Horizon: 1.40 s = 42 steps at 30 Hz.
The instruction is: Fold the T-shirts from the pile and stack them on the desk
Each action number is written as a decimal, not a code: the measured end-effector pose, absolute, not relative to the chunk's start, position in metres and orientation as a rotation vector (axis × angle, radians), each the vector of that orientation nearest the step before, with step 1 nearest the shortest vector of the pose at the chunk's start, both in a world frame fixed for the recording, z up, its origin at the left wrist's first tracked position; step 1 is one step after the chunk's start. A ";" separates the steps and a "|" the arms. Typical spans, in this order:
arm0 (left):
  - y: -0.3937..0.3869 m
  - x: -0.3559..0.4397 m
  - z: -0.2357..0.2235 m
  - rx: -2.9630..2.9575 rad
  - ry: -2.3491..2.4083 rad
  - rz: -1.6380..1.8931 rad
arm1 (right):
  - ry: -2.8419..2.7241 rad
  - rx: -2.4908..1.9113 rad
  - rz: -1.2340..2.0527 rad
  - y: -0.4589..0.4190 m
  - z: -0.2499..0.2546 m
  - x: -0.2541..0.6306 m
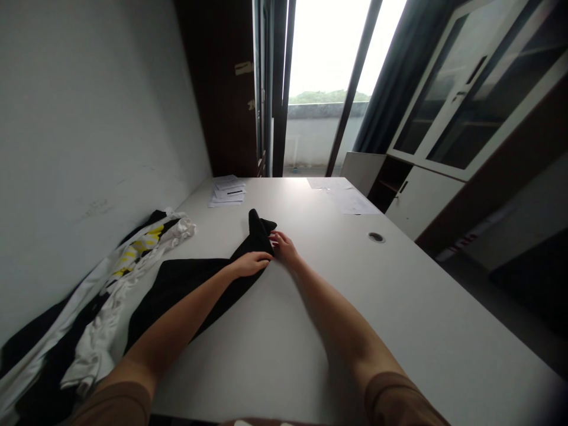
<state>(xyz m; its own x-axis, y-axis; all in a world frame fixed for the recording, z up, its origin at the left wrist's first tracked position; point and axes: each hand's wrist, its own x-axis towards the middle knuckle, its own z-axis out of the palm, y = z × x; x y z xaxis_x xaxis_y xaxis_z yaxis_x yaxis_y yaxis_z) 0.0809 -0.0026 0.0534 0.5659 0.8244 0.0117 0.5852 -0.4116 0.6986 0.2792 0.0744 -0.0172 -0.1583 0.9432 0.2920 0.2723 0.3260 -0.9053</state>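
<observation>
A black cloth garment (pixel 189 281) lies spread on the white table, running from the lower left toward the middle. Its far end is bunched and folded over, with one flap sticking up; its exact kind I cannot tell. My left hand (pixel 252 264) rests over the garment near its narrow right part, fingers together and closed on the edge. Just beyond it, my right hand (pixel 284 247) holds the right edge of the folded part, fingers curled against the cloth. Both forearms reach in from the near side, the left one covering part of the garment.
Along the left wall lies a heap of white, black and yellow clothes (pixel 133 254). A paper stack (pixel 228 192) with a dark pen sits at the far left; loose sheets (pixel 355 201) lie far right. The table (pixel 337 260) has a round cable hole (pixel 377 237). Cabinets (pixel 470 89) stand right.
</observation>
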 end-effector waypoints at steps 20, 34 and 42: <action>-0.005 0.027 0.059 2.350 1.654 0.220 | -1.350 -1.708 0.307 0.081 -0.024 0.331; -0.076 0.051 0.120 1.716 0.705 0.010 | -1.193 -1.584 0.574 0.100 -0.024 0.356; -0.006 0.028 0.080 2.063 1.334 0.426 | -1.406 -1.655 0.138 0.077 0.007 0.340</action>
<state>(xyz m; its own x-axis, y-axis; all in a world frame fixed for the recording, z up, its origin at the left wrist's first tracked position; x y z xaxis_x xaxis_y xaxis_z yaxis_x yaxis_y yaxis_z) 0.0282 -0.0064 0.0799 0.4329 0.8988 -0.0685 0.6925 -0.2830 0.6636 0.3402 0.0766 0.0070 0.3387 0.8232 0.4556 0.7188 0.0861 -0.6899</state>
